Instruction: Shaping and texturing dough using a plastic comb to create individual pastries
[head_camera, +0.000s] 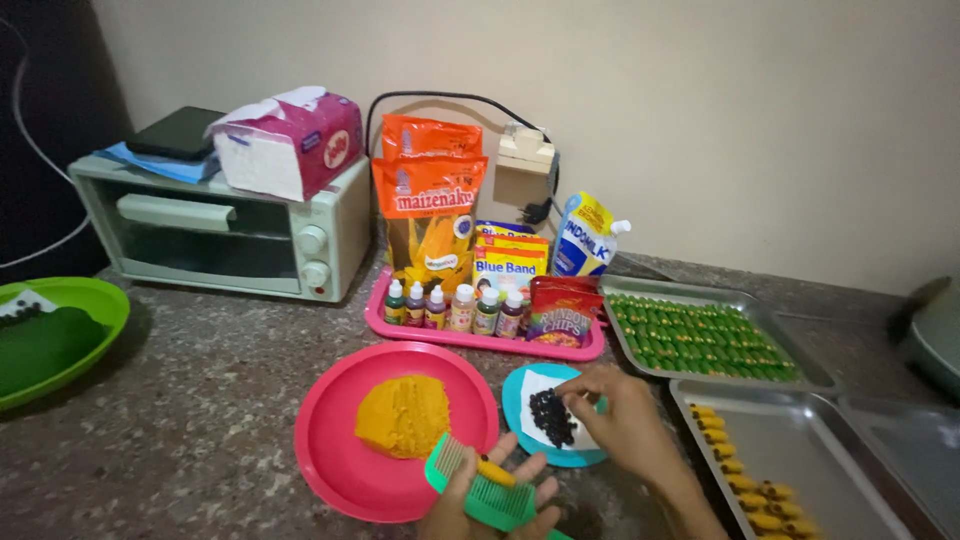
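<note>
My left hand (470, 508) lies palm up at the bottom edge and holds a green comb (478, 482) with a small roll of yellow dough (496, 471) on its teeth. My right hand (622, 412) reaches over a small blue plate (520, 382), fingertips pinched at the pile of small dark chips (550, 416) on a white paper. A pink plate (340, 450) to the left carries a lump of orange-yellow dough (403, 414).
A pink tray (480, 340) at the back holds several colouring bottles and food packets. Right: a metal tray (720, 375) of green pieces and another metal tray (800, 440) with yellow pieces. Left: a small oven (230, 225) and a green bowl (90, 310).
</note>
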